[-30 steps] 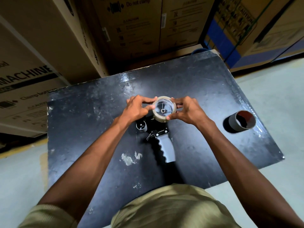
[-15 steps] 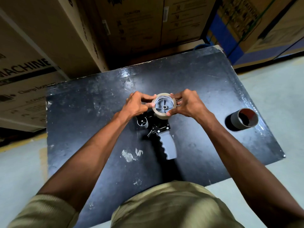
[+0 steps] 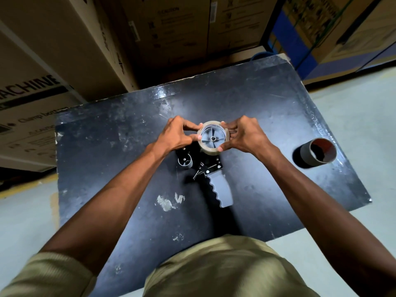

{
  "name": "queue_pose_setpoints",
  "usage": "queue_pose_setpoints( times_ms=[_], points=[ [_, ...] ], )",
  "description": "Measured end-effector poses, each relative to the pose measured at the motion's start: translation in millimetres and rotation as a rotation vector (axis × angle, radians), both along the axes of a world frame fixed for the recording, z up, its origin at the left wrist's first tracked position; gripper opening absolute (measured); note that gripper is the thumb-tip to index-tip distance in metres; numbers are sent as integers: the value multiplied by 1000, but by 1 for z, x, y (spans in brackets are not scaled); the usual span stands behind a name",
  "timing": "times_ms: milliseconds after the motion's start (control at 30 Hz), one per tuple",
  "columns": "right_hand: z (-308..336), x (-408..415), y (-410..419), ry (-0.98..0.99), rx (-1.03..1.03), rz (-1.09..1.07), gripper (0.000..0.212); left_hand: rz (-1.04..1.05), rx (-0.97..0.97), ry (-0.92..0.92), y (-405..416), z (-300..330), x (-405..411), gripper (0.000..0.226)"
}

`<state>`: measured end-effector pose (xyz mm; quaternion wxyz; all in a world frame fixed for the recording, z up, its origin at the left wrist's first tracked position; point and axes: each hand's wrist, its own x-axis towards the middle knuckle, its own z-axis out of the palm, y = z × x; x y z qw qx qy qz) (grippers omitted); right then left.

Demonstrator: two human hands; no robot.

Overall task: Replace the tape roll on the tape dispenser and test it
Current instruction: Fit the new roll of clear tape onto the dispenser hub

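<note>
A hand-held tape dispenser (image 3: pixel 218 189) with a grey ribbed handle lies flat on the black table (image 3: pixel 111 168), handle pointing toward me. A clear tape roll (image 3: pixel 209 150) sits over the dispenser's grey spoked hub at the far end. My left hand (image 3: pixel 175 136) pinches the roll's left rim with fingers and thumb. My right hand (image 3: pixel 244 136) pinches its right rim the same way. The dispenser's small grey roller (image 3: pixel 185 162) shows just left of the handle joint. The blade end is hidden under my left hand.
An empty dark cardboard tape core (image 3: pixel 318 153) lies on its side near the table's right edge. Large cardboard boxes (image 3: pixel 53 61) stand stacked close behind and left of the table. Pale concrete floor (image 3: pixel 364 136) surrounds the table on the right and front.
Both hands kept their hold on the roll, which now sits lower on the hub with the spokes showing fully. The camera has shifted slightly.
</note>
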<state>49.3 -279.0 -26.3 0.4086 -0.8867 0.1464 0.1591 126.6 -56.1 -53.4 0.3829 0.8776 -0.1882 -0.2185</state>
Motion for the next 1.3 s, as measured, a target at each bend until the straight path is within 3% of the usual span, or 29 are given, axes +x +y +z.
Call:
queue_pose_setpoints(
  times_ms=[133, 333, 533, 800, 1300],
  points=[
    [3, -2, -5, 29, 6, 19, 69, -23, 8, -10, -6, 4, 2, 41],
    [-3, -1, -6, 53, 30, -23, 73, -56, 9, 6, -2, 5, 5, 41],
    [-24, 7, -8, 29, 130, -42, 107, -42, 14, -5, -2, 3, 4, 40],
    [-1, -7, -8, 51, 113, -4, 66, -6, 1, -1, -6, -2, 1, 41],
    [-38, 0, -7, 20, 66, -95, 86, 23, -5, 24, -4, -5, -4, 44]
  ],
)
